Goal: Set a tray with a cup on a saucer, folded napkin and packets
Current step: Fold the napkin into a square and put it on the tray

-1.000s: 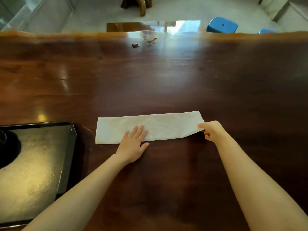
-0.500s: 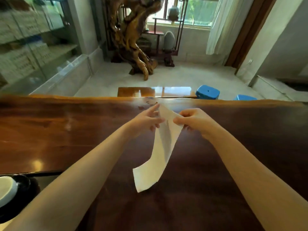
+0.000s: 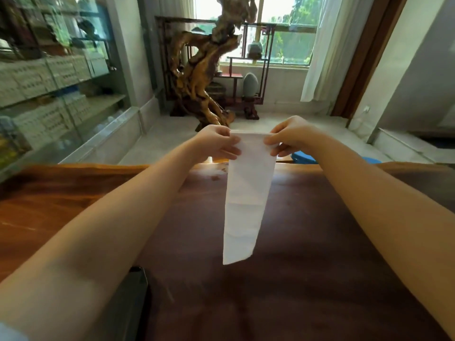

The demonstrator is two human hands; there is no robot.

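A long dark wooden table (image 3: 295, 279) runs across the view, with a gnarled root sculpture (image 3: 204, 77) and a bright window (image 3: 283, 33) in the room beyond; above the table, held up in the air, hangs the napkin (image 3: 246, 200), a narrow white strip folded lengthwise, its lower end dangling free and clear of the wood; the left hand (image 3: 216, 145) pinches one top corner between thumb and fingers, and the right hand (image 3: 289, 139) pinches the other, the remaining fingers curled in; at the near left edge a dark corner of the tray (image 3: 134, 291) shows, but the cup, saucer and packets are out of sight. The napkin looks very light and limp, likely thin paper or soft cloth; it droops and creases under its own weight, so it will not keep shape unless laid flat; the top corners seem the sound place to hold, since a one-point grip would probably let it twist; a hard tug might tear it.
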